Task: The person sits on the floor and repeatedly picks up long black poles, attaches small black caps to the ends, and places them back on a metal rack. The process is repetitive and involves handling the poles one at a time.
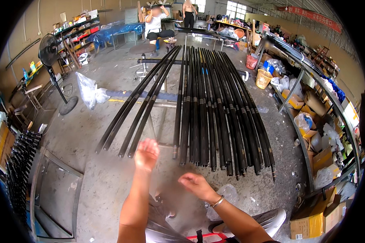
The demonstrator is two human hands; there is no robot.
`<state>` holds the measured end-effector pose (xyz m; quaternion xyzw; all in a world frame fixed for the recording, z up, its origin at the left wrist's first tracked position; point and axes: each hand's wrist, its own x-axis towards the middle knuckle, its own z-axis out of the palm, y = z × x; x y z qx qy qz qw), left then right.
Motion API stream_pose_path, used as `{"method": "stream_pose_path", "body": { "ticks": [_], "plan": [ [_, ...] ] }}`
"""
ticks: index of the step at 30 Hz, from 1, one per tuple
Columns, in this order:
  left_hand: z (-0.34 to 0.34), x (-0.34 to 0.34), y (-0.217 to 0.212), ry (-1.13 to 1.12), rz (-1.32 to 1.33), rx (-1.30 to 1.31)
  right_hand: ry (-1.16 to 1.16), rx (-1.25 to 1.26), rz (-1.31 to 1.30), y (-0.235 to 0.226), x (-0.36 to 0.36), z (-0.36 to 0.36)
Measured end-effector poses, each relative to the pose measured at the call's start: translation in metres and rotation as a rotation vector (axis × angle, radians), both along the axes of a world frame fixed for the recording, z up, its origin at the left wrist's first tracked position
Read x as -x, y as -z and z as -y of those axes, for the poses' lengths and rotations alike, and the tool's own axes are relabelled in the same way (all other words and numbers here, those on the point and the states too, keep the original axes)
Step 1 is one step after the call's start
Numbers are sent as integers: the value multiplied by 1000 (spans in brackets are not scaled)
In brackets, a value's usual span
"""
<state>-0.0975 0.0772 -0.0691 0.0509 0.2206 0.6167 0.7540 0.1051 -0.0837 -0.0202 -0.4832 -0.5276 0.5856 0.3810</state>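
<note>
Plainly, the black poles (185, 129) are long, slim and straight, smooth and dark for most of their length, with paler greyish bands partway along and small blue marks on a couple of them farther from the fingers. They lie side by side across a metal support (161, 104), their near ends uneven. The main bunch is ahead of the right hand's fingers; a smaller set of four poles (152, 99), with gaps between some of them, runs ahead and to the left of the left hand's fingers.

The left hand (147, 157) is raised with its palm showing, fingers spread only slightly and gently bent, its grasp empty. Its fingertips are just beside the near end of the closest pole in that set; whether they touch it, I cannot tell. The right hand (198, 187) is loosely curled and empty, fingers close together and pointing left, just short of the main bunch's near ends and apart from them. Behind those fingers, a silvery bracelet (217, 201) circles the wrist, and a clear plastic bag (230, 193) is to their right.
</note>
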Motion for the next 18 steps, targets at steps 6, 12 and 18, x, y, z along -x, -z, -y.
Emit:
{"method": "stream_pose_path", "body": {
  "ticks": [6,12,18],
  "plan": [
    [-6,9,-11,-106,216,-237,51,153,-174,11,4,15],
    [22,-17,-64,89,-75,-323,29,139,-348,20,2,22],
    [7,-16,-67,309,-428,-386,1,147,-449,2,9,37]
  ]
}}
